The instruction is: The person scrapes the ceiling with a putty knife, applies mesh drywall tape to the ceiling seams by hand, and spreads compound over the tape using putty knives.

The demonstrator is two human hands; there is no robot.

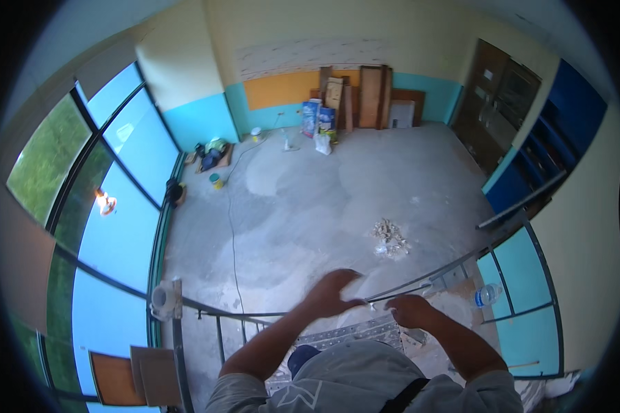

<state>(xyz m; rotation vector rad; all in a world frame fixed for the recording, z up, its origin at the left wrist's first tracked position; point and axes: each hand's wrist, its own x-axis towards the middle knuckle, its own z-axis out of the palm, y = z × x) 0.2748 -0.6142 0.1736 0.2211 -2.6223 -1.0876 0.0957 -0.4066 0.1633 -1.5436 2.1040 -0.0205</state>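
Both forearms reach out in front of my grey shirt, above a dark metal rail (262, 314) that curves across the view. My left hand (331, 294) is slightly blurred; its thumb stands apart from the fingers, and nothing shows between them. My right hand (410, 310) is close by on the right, its fingers curled in toward the left hand. Whatever those fingers may hold is too small to make out. A short pale streak lies between the two hands near the rail. Below them is a perforated metal platform (351, 335).
A white container (163, 301) sits at the rail's left post, and a clear bottle (488, 294) is at the right. On the grey floor (289, 206) lie a rubble pile (390, 237), a cable (231, 227) and a bucket (216, 181). Boards (373, 96) lean on the far wall.
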